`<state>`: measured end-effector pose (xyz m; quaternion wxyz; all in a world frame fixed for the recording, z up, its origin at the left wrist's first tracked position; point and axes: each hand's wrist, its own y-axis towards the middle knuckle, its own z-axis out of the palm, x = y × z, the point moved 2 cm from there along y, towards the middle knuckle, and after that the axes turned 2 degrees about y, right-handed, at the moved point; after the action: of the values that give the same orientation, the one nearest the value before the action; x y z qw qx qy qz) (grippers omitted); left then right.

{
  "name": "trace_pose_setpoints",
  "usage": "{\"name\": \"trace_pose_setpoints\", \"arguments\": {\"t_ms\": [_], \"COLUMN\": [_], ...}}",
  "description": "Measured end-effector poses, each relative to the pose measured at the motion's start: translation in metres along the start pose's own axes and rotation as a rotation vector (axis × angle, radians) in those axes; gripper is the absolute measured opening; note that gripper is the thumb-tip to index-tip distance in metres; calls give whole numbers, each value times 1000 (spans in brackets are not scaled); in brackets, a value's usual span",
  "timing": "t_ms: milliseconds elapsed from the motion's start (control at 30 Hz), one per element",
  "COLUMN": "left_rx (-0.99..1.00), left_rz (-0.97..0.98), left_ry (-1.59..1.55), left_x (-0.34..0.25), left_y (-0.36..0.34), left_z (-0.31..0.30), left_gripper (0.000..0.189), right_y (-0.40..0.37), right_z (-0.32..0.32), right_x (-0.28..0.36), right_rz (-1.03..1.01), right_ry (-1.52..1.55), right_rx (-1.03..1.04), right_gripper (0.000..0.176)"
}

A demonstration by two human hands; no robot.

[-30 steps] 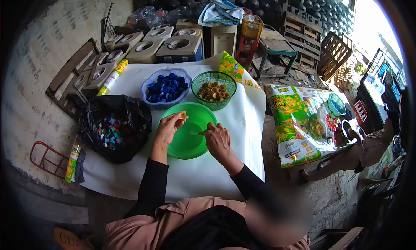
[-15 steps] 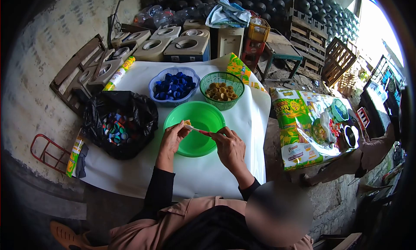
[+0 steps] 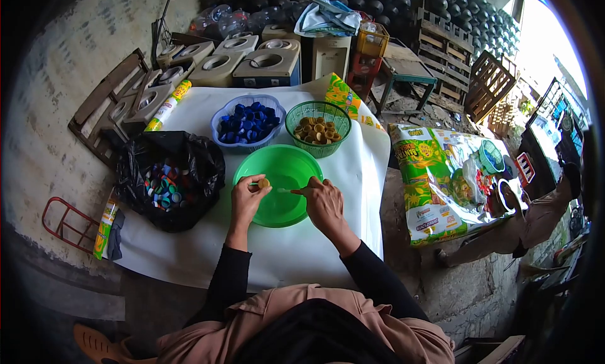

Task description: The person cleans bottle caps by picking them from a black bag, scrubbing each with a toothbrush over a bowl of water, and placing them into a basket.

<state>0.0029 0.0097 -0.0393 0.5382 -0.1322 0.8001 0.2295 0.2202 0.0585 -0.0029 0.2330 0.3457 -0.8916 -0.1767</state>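
Note:
My left hand (image 3: 246, 201) pinches a tan bottle cap (image 3: 263, 183) between thumb and fingers, over the left side of a bright green basin (image 3: 281, 220). My right hand (image 3: 325, 208) is closed round a slim tool (image 3: 287, 190) with a pale, blade-like end and some red near the grip. Its tip points left at the cap, with a gap between them. Behind the basin stand a lavender-blue basket (image 3: 222, 144) of dark blue caps (image 3: 250, 122) and a green basket (image 3: 320, 151) of tan caps (image 3: 318, 131).
Left of the basin, a black plastic bag (image 3: 200, 203) holds mixed coloured caps (image 3: 167, 187). White sheeting (image 3: 302, 260) covers the table. To the right, another person's arm (image 3: 491, 238) reaches beside a second table (image 3: 419, 203). Beige moulded units (image 3: 268, 64) stand behind.
The tool's tip has come away from the cap, and my hands have moved slightly apart. The cap now shows its round face. The whole view has shifted a little.

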Motion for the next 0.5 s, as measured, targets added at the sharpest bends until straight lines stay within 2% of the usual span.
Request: {"name": "trace_pose_setpoints", "arguments": {"t_ms": [100,200,333,367,467,500], "left_rx": [-14,-16,15,25,31,17], "left_rz": [52,37,-21,21,-33,-34], "left_ry": [21,97,-13,38,-9,4], "left_x": [-4,-18,-6,-9,-9,-9], "left_y": [2,-7,-6,-6,-6,-8], "left_z": [1,2,7,6,4,2], "left_gripper": [32,30,30,33,35,35], "right_y": [-3,-16,-14,-16,-20,-15], "right_z": [-35,-40,-39,-40,-36,-38], "right_x": [12,22,15,16,23,23], "right_rz": [166,111,216,201,114,155], "right_ry": [125,218,194,240,230,190], "right_rx": [-108,-96,-131,-146,-122,-80], "right_gripper": [21,15,13,16,17,19]}}
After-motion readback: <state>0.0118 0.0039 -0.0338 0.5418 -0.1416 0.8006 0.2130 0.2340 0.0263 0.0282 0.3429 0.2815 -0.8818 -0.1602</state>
